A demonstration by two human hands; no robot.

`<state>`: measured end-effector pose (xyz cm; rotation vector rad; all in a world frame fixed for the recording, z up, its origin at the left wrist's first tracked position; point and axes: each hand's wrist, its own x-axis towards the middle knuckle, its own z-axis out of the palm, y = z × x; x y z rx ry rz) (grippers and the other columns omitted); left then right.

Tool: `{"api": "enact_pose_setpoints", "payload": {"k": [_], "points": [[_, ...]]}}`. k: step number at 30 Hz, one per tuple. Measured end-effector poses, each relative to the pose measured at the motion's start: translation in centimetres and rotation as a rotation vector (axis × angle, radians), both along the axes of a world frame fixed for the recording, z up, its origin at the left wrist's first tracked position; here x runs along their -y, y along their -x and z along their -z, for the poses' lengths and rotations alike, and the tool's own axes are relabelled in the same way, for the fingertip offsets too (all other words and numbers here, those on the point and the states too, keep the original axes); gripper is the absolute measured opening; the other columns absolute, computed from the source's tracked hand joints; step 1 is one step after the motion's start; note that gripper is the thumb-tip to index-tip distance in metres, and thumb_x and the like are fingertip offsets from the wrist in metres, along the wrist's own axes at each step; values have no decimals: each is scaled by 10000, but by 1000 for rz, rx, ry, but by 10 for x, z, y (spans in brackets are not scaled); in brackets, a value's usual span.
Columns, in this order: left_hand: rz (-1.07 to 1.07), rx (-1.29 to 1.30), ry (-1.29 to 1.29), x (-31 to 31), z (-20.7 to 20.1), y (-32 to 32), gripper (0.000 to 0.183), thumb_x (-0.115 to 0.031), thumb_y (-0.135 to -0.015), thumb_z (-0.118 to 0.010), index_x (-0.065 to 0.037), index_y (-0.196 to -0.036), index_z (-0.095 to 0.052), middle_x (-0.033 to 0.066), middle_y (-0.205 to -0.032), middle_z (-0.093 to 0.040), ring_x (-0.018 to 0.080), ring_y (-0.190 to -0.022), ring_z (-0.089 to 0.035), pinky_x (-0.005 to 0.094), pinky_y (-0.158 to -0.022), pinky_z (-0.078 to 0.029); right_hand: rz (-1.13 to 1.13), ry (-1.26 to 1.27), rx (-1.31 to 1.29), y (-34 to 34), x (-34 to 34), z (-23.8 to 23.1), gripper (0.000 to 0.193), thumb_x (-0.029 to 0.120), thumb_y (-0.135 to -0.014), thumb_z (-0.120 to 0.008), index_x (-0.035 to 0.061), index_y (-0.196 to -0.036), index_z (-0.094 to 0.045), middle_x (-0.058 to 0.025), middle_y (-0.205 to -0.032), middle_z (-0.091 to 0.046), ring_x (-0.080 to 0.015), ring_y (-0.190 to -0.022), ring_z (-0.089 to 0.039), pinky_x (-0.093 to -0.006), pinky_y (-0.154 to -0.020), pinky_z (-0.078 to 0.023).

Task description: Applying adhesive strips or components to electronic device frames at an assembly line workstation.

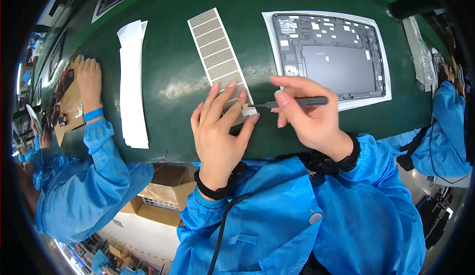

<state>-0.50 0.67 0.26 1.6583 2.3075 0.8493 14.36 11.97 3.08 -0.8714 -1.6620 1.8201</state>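
Observation:
My right hand [314, 119] grips dark tweezers [309, 101] between thumb and fingers, tips pointing left. Those tips meet a small pale piece [250, 110] at the near end of a long white backing strip [200, 45]. Along the strip runs a row of grey-beige rectangular stickers [213, 39]. Spread over its near part, my left hand [217, 131] presses the strip flat with its fingertips, the thumb beside the pale piece. Beyond my right hand lies a dark grey tablet-like housing [339, 67] with several small white pads, on a white sheet [389, 84].
A stack of white paper strips [132, 84] lies left on the green table [173, 42]. Further left, a co-worker's hand [90, 84] rests by brown cardboard [71, 101]. Another person's blue sleeve [448, 126] is at far right. An open carton [166, 196] stands below the table edge.

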Motion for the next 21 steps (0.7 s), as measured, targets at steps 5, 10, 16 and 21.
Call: {"api": "enact_pose_setpoints", "payload": {"k": [5, 10, 16, 21], "points": [[7, 62, 42, 5, -9, 6, 463, -184, -778, -774, -107, -1225, -681, 64, -1375, -578, 300, -1363, -439, 422, -1090, -307, 328, -126, 52, -32, -51, -29, 254, 131, -959, -595, -34, -1147, -641, -47, -694, -641, -90, -616, -611, -236, -564, -484], [126, -14, 73, -19, -45, 13, 261, -135, -859, -677, -22, -1092, -641, 121, -1188, -632, 336, -1144, -561, 425, -1006, -388, 219, -32, -24, -33, -105, -11, 253, 166, -951, -634, -46, -1089, -647, -32, -676, -625, -99, -628, -609, -236, -639, -498], [225, -91, -59, -82, -48, 1, 195, -103, -844, -686, -24, -984, -575, 110, -983, -617, 326, -921, -601, 417, -821, -447, 154, -18, -19, -10, -115, 19, 211, 164, -963, -618, -30, -1045, -634, 5, -659, -582, -68, -589, -536, -275, -764, -545], [191, 8, -76, -98, -28, -1, 263, -76, -814, -707, -22, -1018, -551, 121, -973, -600, 337, -931, -599, 405, -820, -469, 153, -24, -29, -11, -115, 22, 182, 160, -941, -644, -15, -990, -638, -40, -762, -640, -89, -634, -604, -237, -600, -500]]}}
